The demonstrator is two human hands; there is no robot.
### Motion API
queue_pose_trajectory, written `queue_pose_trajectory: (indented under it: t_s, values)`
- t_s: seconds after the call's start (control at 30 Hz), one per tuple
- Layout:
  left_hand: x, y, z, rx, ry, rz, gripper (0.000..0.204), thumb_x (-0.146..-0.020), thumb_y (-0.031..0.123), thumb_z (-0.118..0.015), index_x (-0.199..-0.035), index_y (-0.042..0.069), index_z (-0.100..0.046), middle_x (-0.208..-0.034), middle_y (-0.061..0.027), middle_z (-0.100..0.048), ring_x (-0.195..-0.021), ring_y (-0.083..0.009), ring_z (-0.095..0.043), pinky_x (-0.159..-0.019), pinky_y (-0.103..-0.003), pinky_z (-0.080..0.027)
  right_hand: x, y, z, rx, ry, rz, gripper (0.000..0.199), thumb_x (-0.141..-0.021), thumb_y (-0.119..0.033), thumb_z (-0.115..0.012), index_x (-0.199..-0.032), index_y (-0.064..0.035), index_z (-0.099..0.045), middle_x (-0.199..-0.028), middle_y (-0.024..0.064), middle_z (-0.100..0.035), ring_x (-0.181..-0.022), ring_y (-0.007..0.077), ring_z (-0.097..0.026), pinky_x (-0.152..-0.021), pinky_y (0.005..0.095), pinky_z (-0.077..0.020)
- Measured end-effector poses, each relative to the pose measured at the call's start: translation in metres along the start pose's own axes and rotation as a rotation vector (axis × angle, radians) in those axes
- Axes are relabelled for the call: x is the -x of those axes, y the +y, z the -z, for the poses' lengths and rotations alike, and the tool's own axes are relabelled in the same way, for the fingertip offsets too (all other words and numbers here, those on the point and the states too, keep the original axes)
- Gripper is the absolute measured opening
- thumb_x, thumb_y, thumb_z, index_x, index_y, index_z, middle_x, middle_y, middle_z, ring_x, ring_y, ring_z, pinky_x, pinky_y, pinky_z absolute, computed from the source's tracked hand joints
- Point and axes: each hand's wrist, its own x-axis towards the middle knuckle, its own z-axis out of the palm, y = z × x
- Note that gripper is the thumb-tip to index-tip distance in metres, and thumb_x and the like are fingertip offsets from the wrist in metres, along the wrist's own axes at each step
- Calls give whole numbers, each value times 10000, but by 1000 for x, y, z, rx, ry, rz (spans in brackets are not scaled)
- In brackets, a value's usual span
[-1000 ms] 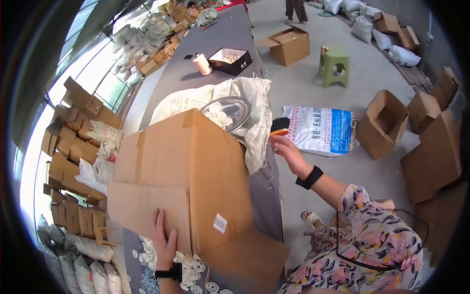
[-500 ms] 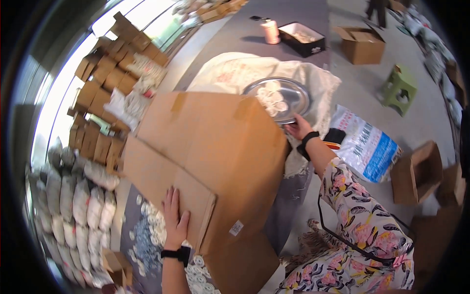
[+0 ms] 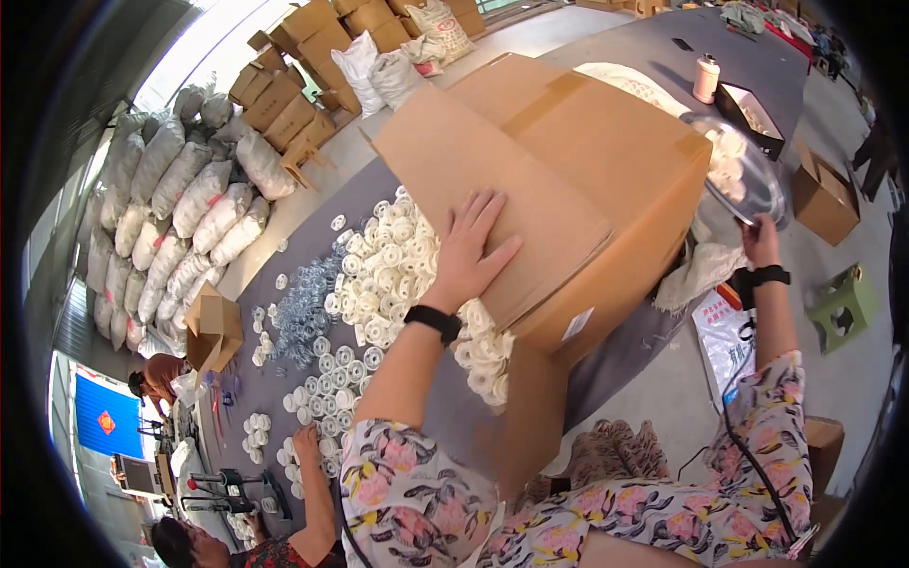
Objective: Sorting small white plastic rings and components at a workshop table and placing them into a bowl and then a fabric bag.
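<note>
A large brown cardboard box [image 3: 578, 161] lies tilted on the grey table [image 3: 312, 218], its open side facing a heap of white plastic rings [image 3: 393, 270] that spreads under the flap. My left hand [image 3: 469, 251] rests flat on the box's long flap, fingers spread, a black band on the wrist. My right hand [image 3: 757, 241] reaches past the box's far corner and pinches the rim of a round metal tray [image 3: 753, 175] that holds more white rings. The tray sits on a white cloth sack [image 3: 701, 270], partly hidden by the box.
A co-worker's hand [image 3: 308, 445] rests among rings at the lower left; another person [image 3: 161, 374] sits beyond a small open carton [image 3: 213, 327]. Filled sacks [image 3: 180, 199] and stacked cartons [image 3: 303, 57] line the left. A green stool [image 3: 843, 303], an open carton [image 3: 824, 194] and a black tray [image 3: 748, 109] stand right.
The view has swung left and the box has tipped further over, showing the heap of white rings beneath its flap. My right hand has closed on the metal tray's rim.
</note>
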Motion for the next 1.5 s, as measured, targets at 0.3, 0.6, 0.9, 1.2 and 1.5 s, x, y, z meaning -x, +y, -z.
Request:
queue_pose_trajectory:
  t_s: [0.3, 0.6, 0.9, 1.2, 1.5]
  values:
    - [89, -33, -1, 186, 228, -221, 563, -821, 367, -552, -1286, 83, -412, -1366, -192, -322, -1276, -360, -273, -1044, -518, -143, 245, -179, -80, 151, -72, 231, 183, -781, -158, -599, -840, 3, -534, -659, 101, -598, -507, 165, -580, -465, 183, -512]
    - [270, -53, 76, 1095, 567, 133, 409, -896, 211, -474, -1242, 10, -386, -1201, -131, -458, -1097, -232, -477, -954, -352, -350, 477, -85, -227, 225, -402, -77, 215, -845, -161, -527, -987, 0, -545, -919, 155, -633, -585, 99, -612, -437, 148, -510]
    - [417, -64, 285, 260, 858, -32, 400, -805, 156, -499, -1159, -23, -446, -1171, -186, -485, -1043, -294, -506, -917, -392, -381, 636, 137, -310, 238, -753, -710, 435, -741, -142, -511, -1141, 30, -510, -1059, 139, -601, -943, 255, -601, -842, 370, -495]
    - [550, -117, 141, -211, -456, 465, 610, -672, 281, -702, -1211, 129, -460, -1112, -216, -481, -1006, -367, -511, -837, -419, -429, 690, 343, -196, 529, -749, -1025, 357, -717, -93, -522, -1058, 14, -541, -890, 88, -627, -710, 169, -624, -608, 288, -524]
    - [569, -131, 97, 338, -656, 677, 422, -699, 258, -678, -1080, 140, -539, -1033, -166, -514, -926, -343, -544, -805, -409, -441, 701, 367, -140, 589, -569, -1058, 372, -705, -101, -530, -1063, -3, -530, -904, 77, -597, -800, 186, -583, -685, 321, -499]
